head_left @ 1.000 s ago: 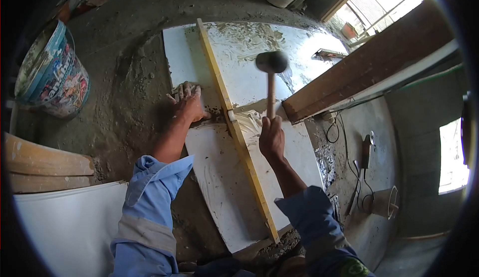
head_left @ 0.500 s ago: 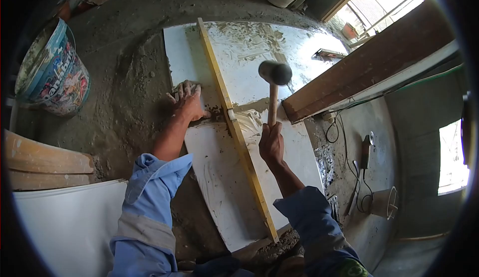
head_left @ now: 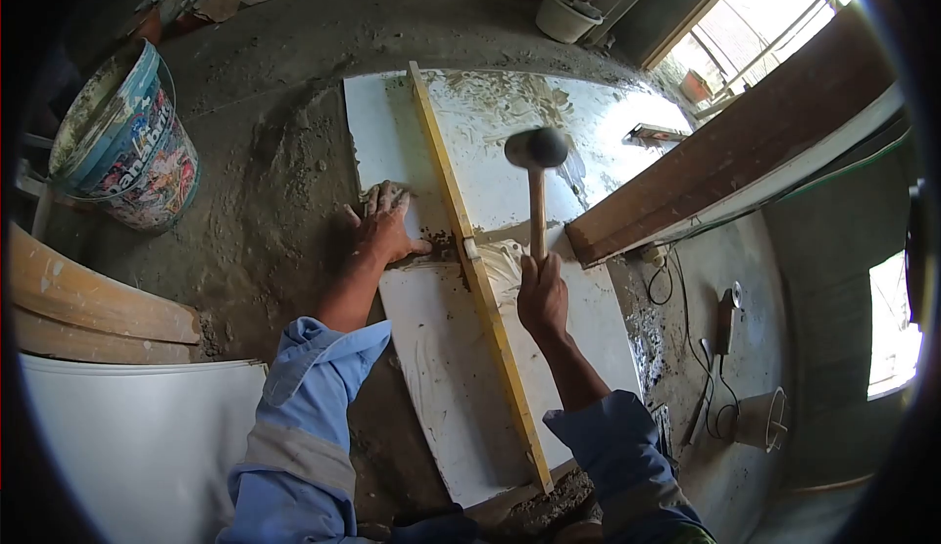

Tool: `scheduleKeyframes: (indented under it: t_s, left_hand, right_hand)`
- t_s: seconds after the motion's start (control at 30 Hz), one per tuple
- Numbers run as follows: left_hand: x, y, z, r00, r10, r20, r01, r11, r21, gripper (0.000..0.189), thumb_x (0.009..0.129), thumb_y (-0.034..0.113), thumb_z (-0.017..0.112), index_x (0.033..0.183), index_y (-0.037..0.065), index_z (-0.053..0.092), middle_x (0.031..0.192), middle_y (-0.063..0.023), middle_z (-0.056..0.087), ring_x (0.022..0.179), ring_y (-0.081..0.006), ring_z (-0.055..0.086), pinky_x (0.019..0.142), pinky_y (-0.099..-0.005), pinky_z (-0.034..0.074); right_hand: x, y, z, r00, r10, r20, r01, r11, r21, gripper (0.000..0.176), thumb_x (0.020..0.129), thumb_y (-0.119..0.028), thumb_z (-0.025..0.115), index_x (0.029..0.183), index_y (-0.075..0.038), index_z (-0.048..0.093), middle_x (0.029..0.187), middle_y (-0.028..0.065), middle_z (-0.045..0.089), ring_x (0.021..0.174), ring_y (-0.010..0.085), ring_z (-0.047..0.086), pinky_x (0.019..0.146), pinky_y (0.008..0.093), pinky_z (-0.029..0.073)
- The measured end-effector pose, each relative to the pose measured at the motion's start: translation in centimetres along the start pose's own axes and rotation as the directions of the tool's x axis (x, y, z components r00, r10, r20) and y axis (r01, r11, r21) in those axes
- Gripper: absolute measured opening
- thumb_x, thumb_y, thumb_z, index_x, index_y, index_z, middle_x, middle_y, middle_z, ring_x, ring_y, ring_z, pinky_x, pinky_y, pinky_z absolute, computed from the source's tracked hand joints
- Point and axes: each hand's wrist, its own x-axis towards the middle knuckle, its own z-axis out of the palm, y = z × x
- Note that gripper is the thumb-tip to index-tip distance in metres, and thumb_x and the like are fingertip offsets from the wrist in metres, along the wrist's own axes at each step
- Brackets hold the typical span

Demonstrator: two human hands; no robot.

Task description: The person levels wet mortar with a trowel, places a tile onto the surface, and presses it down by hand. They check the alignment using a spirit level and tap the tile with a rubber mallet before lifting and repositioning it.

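Observation:
My right hand (head_left: 543, 294) is wrapped round the wooden handle of a rubber mallet (head_left: 536, 148), whose dark head is raised above the tiles. With fingers spread, my left hand (head_left: 385, 228) lies at the left edge of a large white tile (head_left: 387, 123), near the joint with a nearer tile (head_left: 431, 348). A long yellow straightedge (head_left: 500, 343) runs lengthwise across the tiles, between my two hands. Wet mortar smears cover parts of the tile faces, and a pale smear shows just right of the straightedge.
At left stand a paint bucket (head_left: 147, 167) and a stack of white tiles (head_left: 137, 426). A brown wooden post (head_left: 725, 142) rises at the right. Beyond it lie a corded power tool (head_left: 727, 319) and a tipped bucket (head_left: 760, 419). Rough mortar (head_left: 284, 191) covers the floor.
The camera view has shifted, so the scene sits slightly lower and further right. My left hand stays at the tile edge; the mallet is still raised in my right hand.

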Motion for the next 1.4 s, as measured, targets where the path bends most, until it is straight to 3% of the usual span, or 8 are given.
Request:
scheduleKeyframes:
  t_s: [0.2, 0.37, 0.63, 1.07, 1.17, 1.27, 1.3, 1.4]
  left_hand:
    - [0.3, -0.1, 0.4, 1.0, 0.011, 0.004, -0.011, 1.0, 0.001, 0.12, 0.062, 0.065, 0.083, 0.159, 0.023, 0.027, 0.169, -0.0055, 0.01, 0.156, -0.027, 0.008, 0.116, -0.0745, 0.007]
    - [0.2, -0.3, 0.5, 1.0, 0.018, -0.013, -0.019, 1.0, -0.022, 0.118, 0.065, 0.063, 0.083, 0.159, 0.022, 0.025, 0.169, -0.0065, 0.009, 0.156, -0.0268, 0.006, 0.115, -0.0762, 0.003]
    - [0.0, -0.2, 0.2, 0.999, 0.026, -0.035, -0.026, 1.0, 0.001, 0.116, 0.067, 0.063, 0.082, 0.159, 0.021, 0.025, 0.169, -0.0056, 0.011, 0.156, -0.0273, 0.007, 0.115, -0.0754, 0.007]
    - [0.5, -3.2, -1.0, 0.979, 0.178, 0.104, -0.181, 0.983, 0.015, 0.112, 0.065, 0.054, 0.085, 0.158, 0.027, 0.029, 0.169, -0.004, 0.009, 0.156, -0.0243, 0.01, 0.116, -0.0744, 0.001]
    - [0.2, -2.4, -1.1, 0.987, 0.137, 0.088, -0.141, 0.989, 0.044, 0.112, 0.064, 0.053, 0.086, 0.158, 0.029, 0.03, 0.169, -0.0041, 0.009, 0.156, -0.0244, 0.009, 0.115, -0.0757, 0.0]
    - [0.0, -2.1, -1.3, 0.992, 0.097, 0.074, -0.101, 0.993, 0.053, 0.109, 0.064, 0.051, 0.086, 0.157, 0.032, 0.032, 0.169, -0.0048, 0.009, 0.156, -0.0251, 0.007, 0.113, -0.0781, -0.001]
    - [0.1, -2.2, -1.0, 0.993, 0.091, 0.075, -0.095, 0.994, 0.047, 0.109, 0.063, 0.051, 0.087, 0.156, 0.034, 0.033, 0.169, -0.0054, 0.009, 0.156, -0.0265, 0.007, 0.113, -0.0781, -0.001]
    - [-0.1, -2.2, -1.4, 0.995, 0.055, 0.079, -0.058, 0.997, 0.043, 0.111, 0.059, 0.052, 0.088, 0.155, 0.036, 0.035, 0.169, -0.007, 0.009, 0.156, -0.03, 0.007, 0.113, -0.0779, -0.002]
  right_hand:
    - [0.7, -3.0, -0.7, 0.964, -0.098, -0.247, 0.142, 0.976, 0.164, 0.027, 0.103, -0.027, 0.053, 0.103, -0.003, 0.041, 0.073, 0.0266, 0.06, 0.069, 0.0525, 0.058, 0.058, 0.0545, 0.044]
    - [0.0, 2.1, 1.5, 0.996, 0.015, 0.083, -0.008, 0.997, -0.076, 0.029, 0.104, -0.032, 0.049, 0.103, -0.006, 0.037, 0.081, 0.0319, 0.065, 0.075, 0.0542, 0.062, 0.066, 0.0617, 0.047]
    - [-0.7, 3.4, 2.2, 0.946, 0.215, 0.244, -0.14, 0.947, -0.29, 0.035, 0.103, -0.039, 0.047, 0.108, -0.005, 0.041, 0.087, 0.0317, 0.067, 0.08, 0.052, 0.065, 0.073, 0.06, 0.05]
    - [-1.5, 3.4, 2.3, 0.949, 0.223, 0.224, -0.162, 0.952, -0.26, 0.037, 0.103, -0.039, 0.047, 0.113, -0.004, 0.042, 0.09, 0.0323, 0.067, 0.083, 0.0518, 0.065, 0.076, 0.0587, 0.05]
    - [-0.8, 4.1, 1.7, 0.937, 0.234, 0.26, -0.193, 0.966, -0.173, 0.04, 0.101, -0.041, 0.048, 0.114, -0.004, 0.05, 0.097, 0.0322, 0.067, 0.094, 0.0513, 0.064, 0.082, 0.0568, 0.049]
    - [-0.5, 1.7, 0.5, 0.983, 0.144, 0.116, -0.137, 0.988, -0.066, 0.046, 0.1, -0.044, 0.052, 0.1, 0.001, 0.058, 0.096, 0.0301, 0.067, 0.097, 0.0495, 0.063, 0.083, 0.0553, 0.048]
    - [-1.2, -0.5, -0.1, 0.989, 0.138, 0.054, -0.137, 0.99, -0.028, 0.043, 0.102, -0.041, 0.05, 0.095, 0.001, 0.056, 0.088, 0.0281, 0.067, 0.087, 0.05, 0.062, 0.076, 0.0545, 0.048]
    - [-3.4, -6.7, -0.8, 0.994, 0.052, -0.097, -0.013, 0.93, 0.366, 0.031, 0.105, -0.032, 0.05, 0.096, -0.002, 0.049, 0.067, 0.012, 0.055, 0.056, 0.0261, 0.056, 0.054, 0.0391, 0.044]
